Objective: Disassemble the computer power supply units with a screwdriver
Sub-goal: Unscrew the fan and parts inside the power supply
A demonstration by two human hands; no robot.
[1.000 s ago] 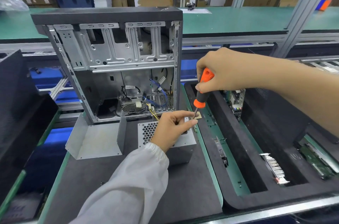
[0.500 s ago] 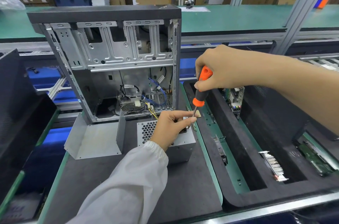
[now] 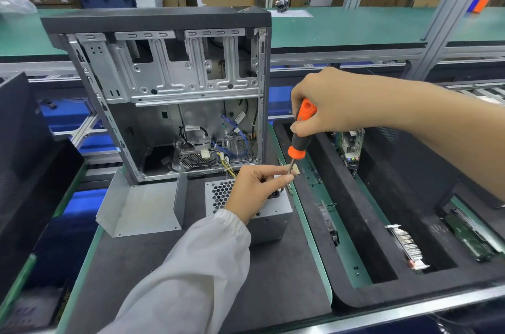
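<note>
The power supply unit (image 3: 269, 213), a grey metal box with a honeycomb grille, sits on the dark mat (image 3: 273, 279) in front of the open computer case (image 3: 164, 93), with a bent metal cover (image 3: 142, 208) to its left. The left hand (image 3: 254, 191) rests on top of it, fingers curled and pinching the screwdriver (image 3: 299, 142) shaft near the tip. The right hand (image 3: 336, 101) grips the orange-and-black handle from above. Further right lies a black foam tray (image 3: 341, 208) holding circuit boards.

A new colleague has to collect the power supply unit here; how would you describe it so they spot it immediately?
Find the open computer case standing on the dark mat. Right in front of it, beside a bent metal panel, sits the power supply unit: a small grey box with a honeycomb vent and yellow wires, unlike the flat panel.
</note>
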